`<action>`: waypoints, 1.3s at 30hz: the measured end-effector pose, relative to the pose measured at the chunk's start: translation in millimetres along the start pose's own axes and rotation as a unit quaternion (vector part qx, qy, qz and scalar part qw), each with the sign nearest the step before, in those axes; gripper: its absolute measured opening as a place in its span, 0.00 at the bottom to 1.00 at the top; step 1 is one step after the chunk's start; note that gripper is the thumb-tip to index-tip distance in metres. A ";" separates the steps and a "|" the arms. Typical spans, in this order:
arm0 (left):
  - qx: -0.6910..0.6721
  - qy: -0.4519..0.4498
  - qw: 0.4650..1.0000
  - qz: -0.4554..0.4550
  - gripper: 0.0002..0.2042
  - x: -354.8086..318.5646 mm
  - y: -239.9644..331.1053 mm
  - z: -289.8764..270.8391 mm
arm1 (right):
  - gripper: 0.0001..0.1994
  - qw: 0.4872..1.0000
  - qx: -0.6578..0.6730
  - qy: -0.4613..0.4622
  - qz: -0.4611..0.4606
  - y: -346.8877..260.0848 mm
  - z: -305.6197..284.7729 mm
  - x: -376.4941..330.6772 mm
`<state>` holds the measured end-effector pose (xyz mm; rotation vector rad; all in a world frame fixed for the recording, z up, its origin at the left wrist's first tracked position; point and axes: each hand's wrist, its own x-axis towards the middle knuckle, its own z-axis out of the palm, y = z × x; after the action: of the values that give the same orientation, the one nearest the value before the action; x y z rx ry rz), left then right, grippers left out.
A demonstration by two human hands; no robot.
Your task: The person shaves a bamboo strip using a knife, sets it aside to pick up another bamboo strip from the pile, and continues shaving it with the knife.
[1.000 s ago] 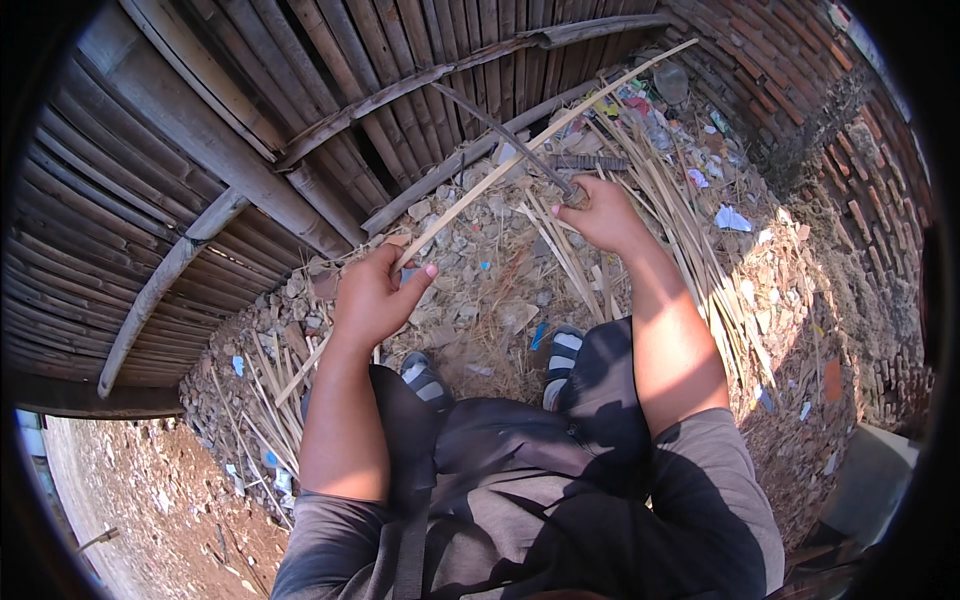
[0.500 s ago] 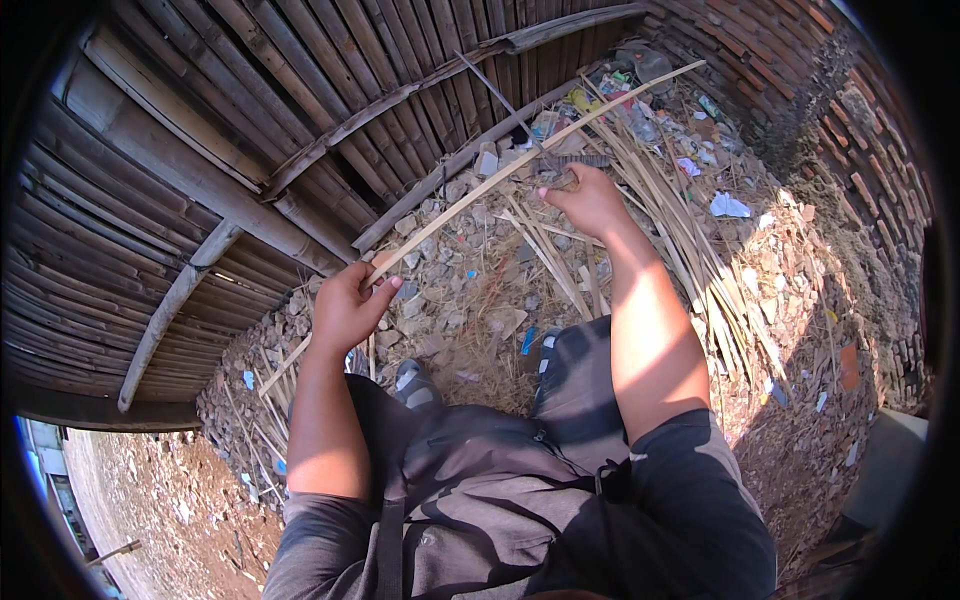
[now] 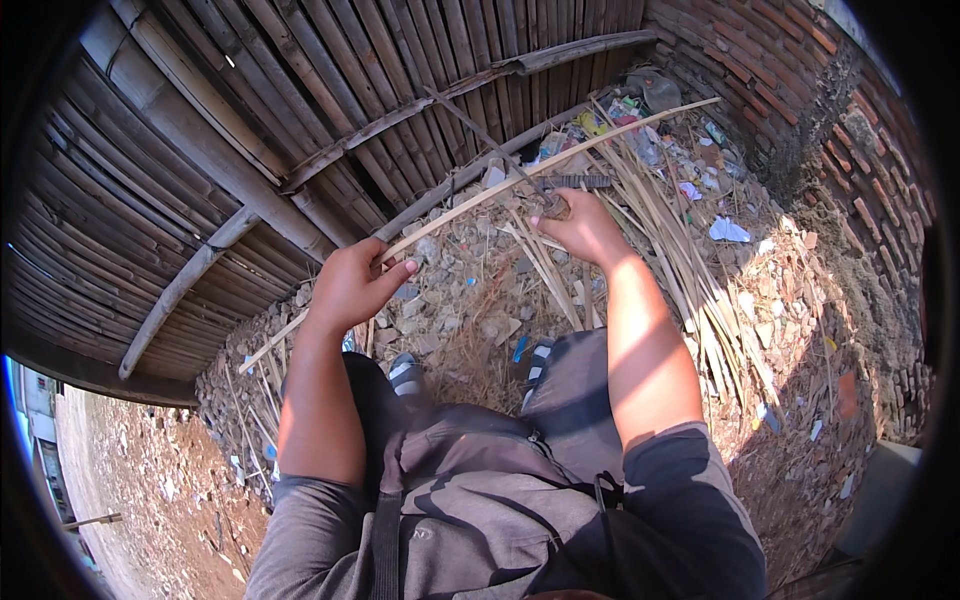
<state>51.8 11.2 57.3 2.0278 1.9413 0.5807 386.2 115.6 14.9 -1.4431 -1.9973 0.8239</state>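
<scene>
A long, pale bamboo strip (image 3: 460,209) runs slantwise from the lower left to the rubbish at the far right. My left hand (image 3: 354,284) is closed on it, thumb and fingers pinching it, and its short end sticks out below my wrist. My right hand (image 3: 588,230) is closed around the brown handle of a narrow dark tool (image 3: 485,140), which looks like a long knife seen edge-on. Its blade points up and left and crosses the strip; whether they touch I cannot tell. Just beyond my right fingers lies a dark ridged bar (image 3: 578,182).
A bundle of split bamboo strips (image 3: 690,260) lies at my right, with more strips (image 3: 545,265) in front of my knees. A bamboo wall (image 3: 300,110) rises at the left and ahead, a brick wall (image 3: 770,70) at the right. Stone rubble (image 3: 430,320) and litter cover the ground.
The knife's tip has swung left and down in the picture. My right hand sits slightly lower, and the whole view has shifted a little. My left hand still grips the bamboo strip.
</scene>
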 end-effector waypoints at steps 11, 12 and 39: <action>-0.057 0.017 0.998 -0.001 0.25 -1.8 0.4 1.3 | 0.23 0.999 -0.035 0.038 -0.009 -22.4 10.9 -13.3; -0.059 0.017 0.998 0.000 0.25 -1.3 -1.3 1.8 | 0.21 0.997 -0.062 0.048 -0.022 -29.4 21.9 -14.0; -0.119 -0.030 0.992 -0.034 0.27 -2.2 -93.5 11.9 | 0.23 0.990 -0.113 -0.048 0.075 -37.7 69.9 44.9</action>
<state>-25.5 15.7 3.5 1.8061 1.8033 0.6893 299.1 137.9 -0.8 -1.7295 -2.1299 0.7623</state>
